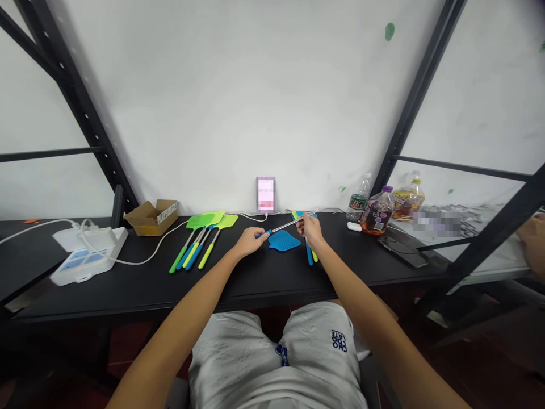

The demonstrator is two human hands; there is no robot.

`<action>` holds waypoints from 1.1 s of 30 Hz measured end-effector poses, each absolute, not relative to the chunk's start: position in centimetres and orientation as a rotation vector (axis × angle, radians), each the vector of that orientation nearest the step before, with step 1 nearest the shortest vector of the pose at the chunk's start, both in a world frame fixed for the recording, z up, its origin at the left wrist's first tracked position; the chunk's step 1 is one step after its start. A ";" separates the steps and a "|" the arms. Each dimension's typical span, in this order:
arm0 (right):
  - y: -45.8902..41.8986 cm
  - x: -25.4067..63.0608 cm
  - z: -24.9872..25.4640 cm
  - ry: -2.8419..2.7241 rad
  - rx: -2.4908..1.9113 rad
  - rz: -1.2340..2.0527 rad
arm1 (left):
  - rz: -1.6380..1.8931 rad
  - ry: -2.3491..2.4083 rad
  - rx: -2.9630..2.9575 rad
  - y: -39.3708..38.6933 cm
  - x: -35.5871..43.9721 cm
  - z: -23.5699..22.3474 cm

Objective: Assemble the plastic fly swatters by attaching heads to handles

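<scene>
A metal rod (287,225) with a blue grip is held between my two hands above the black table (251,278). My left hand (250,242) is closed around the blue grip end. My right hand (310,228) pinches the rod's other end. Flat on the table just below the rod lies a blue leaf-shaped fly swatter head (284,241); whether it joins anything is not visible. Under and beside my right hand lie fly swatters with blue (309,253) and yellow handles, partly covered by the hand. Several green, yellow and blue fly swatters (200,241) lie fanned to the left.
A phone (266,195) leans on the wall, cabled. On the left are an open cardboard box (154,218) and a white power strip (91,255). To the right stand drink bottles (358,199), a white case (354,226) and a dark phone (402,251). Another person's hand (534,241) shows far right.
</scene>
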State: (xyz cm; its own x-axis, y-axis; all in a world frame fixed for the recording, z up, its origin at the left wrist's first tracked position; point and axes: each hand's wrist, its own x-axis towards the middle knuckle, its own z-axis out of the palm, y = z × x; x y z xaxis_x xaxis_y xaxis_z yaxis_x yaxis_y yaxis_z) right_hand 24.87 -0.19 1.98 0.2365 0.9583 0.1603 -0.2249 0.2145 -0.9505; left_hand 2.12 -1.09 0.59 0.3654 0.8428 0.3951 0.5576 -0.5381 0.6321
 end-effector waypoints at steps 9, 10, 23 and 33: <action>-0.1 24.9 1.8 -0.988 -0.977 1.032 | 0.935 1.126 2.246 -1.1 2.1 0.6; 0.0 25.0 1.7 -0.992 -0.976 1.032 | 0.927 1.102 2.246 -1.1 2.2 0.6; -0.4 24.8 1.7 -1.093 -0.888 1.088 | 0.959 1.075 2.202 -1.3 2.3 0.7; -0.6 24.3 1.2 -1.186 -0.829 1.167 | 0.974 1.093 2.179 -0.9 2.1 0.2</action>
